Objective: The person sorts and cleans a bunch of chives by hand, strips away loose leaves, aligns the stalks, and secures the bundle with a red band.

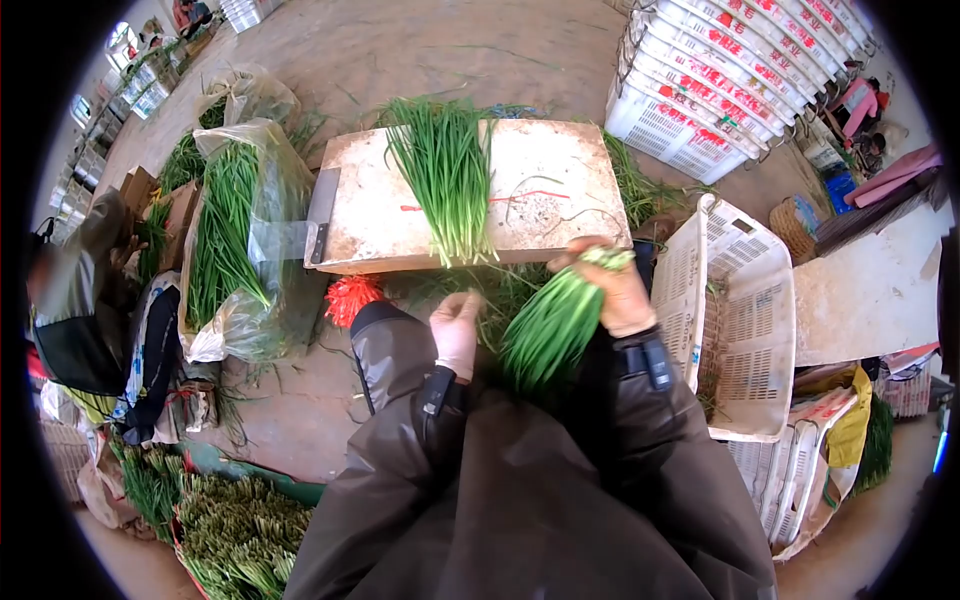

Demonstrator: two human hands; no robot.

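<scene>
My right hand is wrapped round the pale stem ends of a bunch of green chives, whose leaves hang down to the left over my lap. My left hand, in a light glove, is closed near my left knee; what its fingers hold, if anything, is too small to name. Another bunch of chives lies across the dirty white board, stems towards me. A red strand crosses the board. At the board's left edge rests a wide-bladed knife.
Red ties lie beside my left knee. Left stands a plastic bag of chives. An empty-looking white crate is close at my right, with stacked crates behind. A person sits far left. Trimmed bundles lie lower left.
</scene>
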